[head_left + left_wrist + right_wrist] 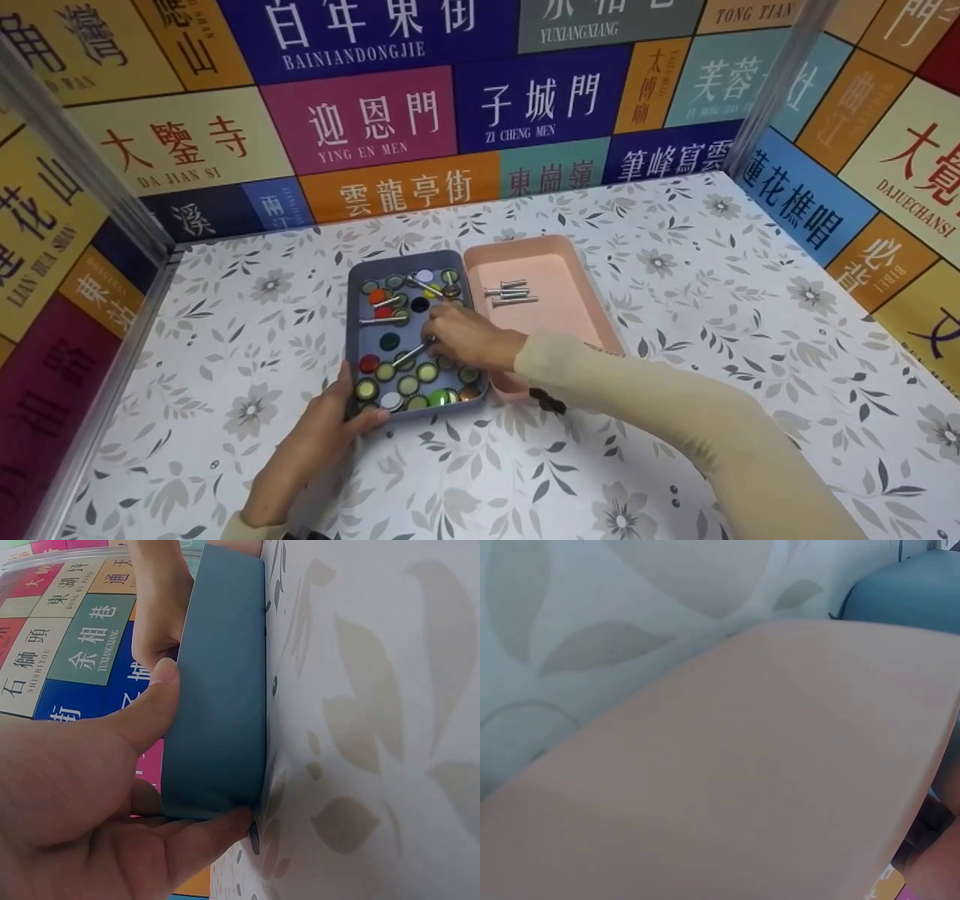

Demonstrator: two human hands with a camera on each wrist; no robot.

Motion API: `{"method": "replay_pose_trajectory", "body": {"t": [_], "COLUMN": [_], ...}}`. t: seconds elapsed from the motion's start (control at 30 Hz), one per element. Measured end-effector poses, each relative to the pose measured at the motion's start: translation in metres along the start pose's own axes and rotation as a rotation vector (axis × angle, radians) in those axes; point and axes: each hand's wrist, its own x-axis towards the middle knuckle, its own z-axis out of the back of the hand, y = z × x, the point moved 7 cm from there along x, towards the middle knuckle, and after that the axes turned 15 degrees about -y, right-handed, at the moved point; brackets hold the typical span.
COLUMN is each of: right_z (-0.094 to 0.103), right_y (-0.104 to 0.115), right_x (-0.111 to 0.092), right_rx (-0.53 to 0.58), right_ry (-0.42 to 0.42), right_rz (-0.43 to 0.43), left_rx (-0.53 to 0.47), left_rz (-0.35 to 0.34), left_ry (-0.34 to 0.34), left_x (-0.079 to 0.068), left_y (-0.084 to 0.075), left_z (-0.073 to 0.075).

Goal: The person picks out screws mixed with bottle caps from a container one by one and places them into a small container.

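A blue-grey tray (351, 315) holds bottle caps of several colours and several silver screws. My left hand (326, 427) grips its near left corner; in the left wrist view, the thumb (161, 690) rests on the rim and the fingers press low on the wall. My right hand (465, 334) reaches over the right rim with bent fingers down among the caps. One screw (411, 352) has its upper end at these fingertips; whether they pinch it is hidden. Another screw (425, 286) lies just beyond the hand. The right wrist view is mostly blocked by a pink tray (727, 757).
The pink tray (570, 300) stands against the blue-grey tray's right side, with several silver screws (514, 292) lying in it. Under both is a white leaf-patterned tablecloth (675, 300). Panels with coloured signs (360, 120) rise at the back and sides.
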Motion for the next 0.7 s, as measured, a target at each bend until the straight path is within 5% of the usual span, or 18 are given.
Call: {"method": "replay_pose_trajectory", "body": {"t": [0.7], "right_z": [0.0002], "right_y": [0.0040], "right_x": [0.0007], "right_rx": [-0.024], "right_ry": [-0.007], "right_rz": [0.009], "left_rx": [0.037], "left_rz": [-0.006], "left_ry": [-0.001], "left_x": [-0.0028], "left_y": [-0.0013], "left_z": [0.0016]}}
